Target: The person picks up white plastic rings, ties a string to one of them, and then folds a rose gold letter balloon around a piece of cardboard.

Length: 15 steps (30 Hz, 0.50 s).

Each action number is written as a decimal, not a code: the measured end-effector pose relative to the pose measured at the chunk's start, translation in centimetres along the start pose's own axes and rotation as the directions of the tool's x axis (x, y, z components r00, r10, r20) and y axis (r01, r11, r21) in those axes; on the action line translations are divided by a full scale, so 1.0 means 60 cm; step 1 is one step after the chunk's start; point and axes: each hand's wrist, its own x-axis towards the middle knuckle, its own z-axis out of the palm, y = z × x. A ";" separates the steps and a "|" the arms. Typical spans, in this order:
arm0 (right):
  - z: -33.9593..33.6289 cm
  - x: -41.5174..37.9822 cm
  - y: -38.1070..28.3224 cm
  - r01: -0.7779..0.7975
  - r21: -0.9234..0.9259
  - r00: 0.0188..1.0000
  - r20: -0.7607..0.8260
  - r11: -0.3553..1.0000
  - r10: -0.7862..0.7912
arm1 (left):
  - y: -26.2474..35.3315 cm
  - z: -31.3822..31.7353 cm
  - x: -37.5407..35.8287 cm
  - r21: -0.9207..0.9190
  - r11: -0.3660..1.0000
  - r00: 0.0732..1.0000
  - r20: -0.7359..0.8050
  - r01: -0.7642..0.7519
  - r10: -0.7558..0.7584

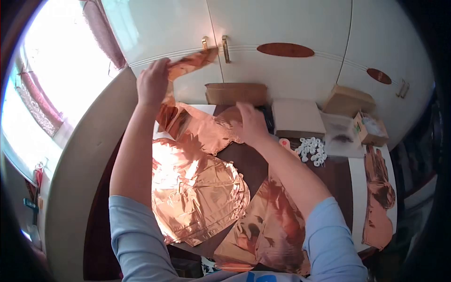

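Raised at the far left side, my left hand (154,82) is closed on a rose-gold foil balloon (192,65), flat and uninflated. Its folded strip sticks out to the right in front of the cupboard, and more foil hangs below the hand. My right hand (253,124) is over the back of the table, slightly blurred, with fingers partly spread beside the edge of another flat foil piece (204,129). Nearer my body lies a large, wrinkled rose-gold balloon (202,199) with a crimped rim. A smoother foil sheet (268,230) spreads under my right forearm.
Small white rings (312,151) lie piled right of my right arm. Behind them stand a pale box (298,117), a brown cardboard piece (237,94) and a small open box (371,129). Long foil strips (378,202) lie at the right edge. White cupboard doors (282,26) back the table.
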 end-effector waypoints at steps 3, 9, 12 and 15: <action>-0.074 0.073 -0.095 0.190 -0.008 0.954 -0.236 0.982 -0.187 | 0.036 -0.004 -0.024 -0.078 0.984 0.986 0.038 -0.162 0.165; -0.030 0.166 -0.156 0.216 -0.011 0.945 0.254 0.976 -0.206 | 0.090 0.010 -0.116 -0.113 0.974 0.979 0.020 -0.199 0.202; 0.002 0.170 -0.152 0.051 0.097 0.992 0.106 0.994 -0.061 | 0.149 -0.030 -0.176 -0.057 0.980 0.971 -0.157 -0.193 0.182; 0.007 0.184 -0.142 0.040 0.012 0.992 0.122 0.999 -0.041 | 0.142 -0.004 -0.266 -0.429 0.851 0.907 0.143 -0.304 0.396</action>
